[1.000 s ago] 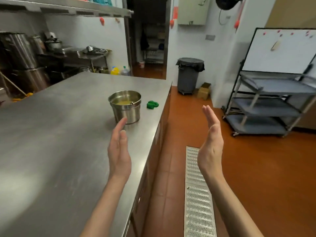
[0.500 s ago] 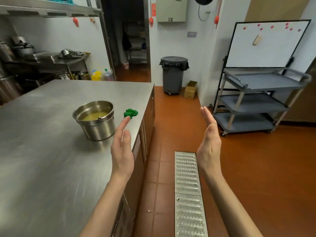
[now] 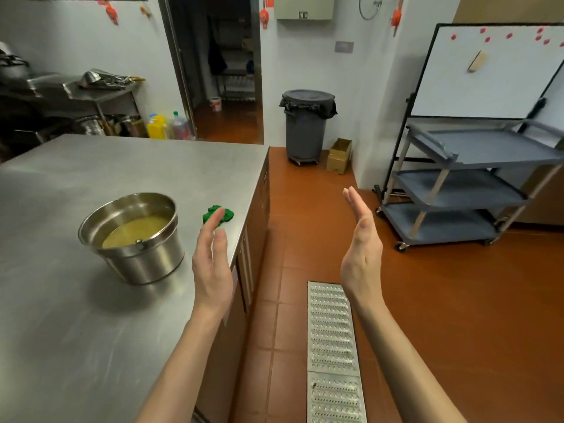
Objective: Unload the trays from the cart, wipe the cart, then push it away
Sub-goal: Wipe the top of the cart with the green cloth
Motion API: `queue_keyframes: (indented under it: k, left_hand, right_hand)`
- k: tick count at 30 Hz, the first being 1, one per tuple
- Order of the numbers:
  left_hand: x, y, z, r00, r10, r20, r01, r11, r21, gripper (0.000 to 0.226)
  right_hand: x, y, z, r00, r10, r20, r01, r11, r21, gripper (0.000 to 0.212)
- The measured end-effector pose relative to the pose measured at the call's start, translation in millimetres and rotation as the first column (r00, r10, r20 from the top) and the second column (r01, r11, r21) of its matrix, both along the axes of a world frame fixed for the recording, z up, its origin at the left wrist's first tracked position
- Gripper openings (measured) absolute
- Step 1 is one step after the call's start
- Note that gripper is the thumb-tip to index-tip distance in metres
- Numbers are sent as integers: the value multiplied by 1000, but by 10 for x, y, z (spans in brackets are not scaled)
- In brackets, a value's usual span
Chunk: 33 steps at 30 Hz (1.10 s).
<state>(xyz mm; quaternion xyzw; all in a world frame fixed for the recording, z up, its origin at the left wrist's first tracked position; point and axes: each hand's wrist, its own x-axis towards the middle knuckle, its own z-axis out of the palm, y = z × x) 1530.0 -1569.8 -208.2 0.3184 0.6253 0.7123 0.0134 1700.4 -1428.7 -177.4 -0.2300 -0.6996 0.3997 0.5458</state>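
The grey three-shelf plastic cart (image 3: 464, 181) stands well apart by the whiteboard, its shelves apparently bare, so unloading and pushing away look done; whether it was wiped cannot be told. The left hand (image 3: 212, 264) and right hand (image 3: 361, 251) hover flat, fingers straight, holding nothing, palms facing. A crumpled green cloth (image 3: 218, 214) lies on the steel counter (image 3: 76, 331).

floor (image 3: 457, 300) – orange-brown tile, metal drain grate (image 3: 332, 346) at 6 | walls (image 3: 76, 47) – pale | doorway (image 3: 225, 71) at 12 | bin (image 3: 306, 126) at 12 | whiteboard (image 3: 488, 71) at 2 | steel counter (image 3: 91, 300) at 9
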Motion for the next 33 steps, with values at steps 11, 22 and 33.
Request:
queue_keyframes:
  k: [11,22,33]
  left_hand:
    - [-1400,1164,-96,997,76,33,-77,997,4,51]
    - [-2236,2047,-355,986,160,36,-154,980,-123,50]
    - [-2945,2900,-515,914,405,25,-388,890,-237,51]
  right_hand:
    - [-1468,1161,-71,997,66,36,-63,995,-75,58]
    - [-2645,2204,-471,976,214,42,-203,963,-178,54]
    - [-3721,3322,-614,867,493,75,-461,849,-259,78]
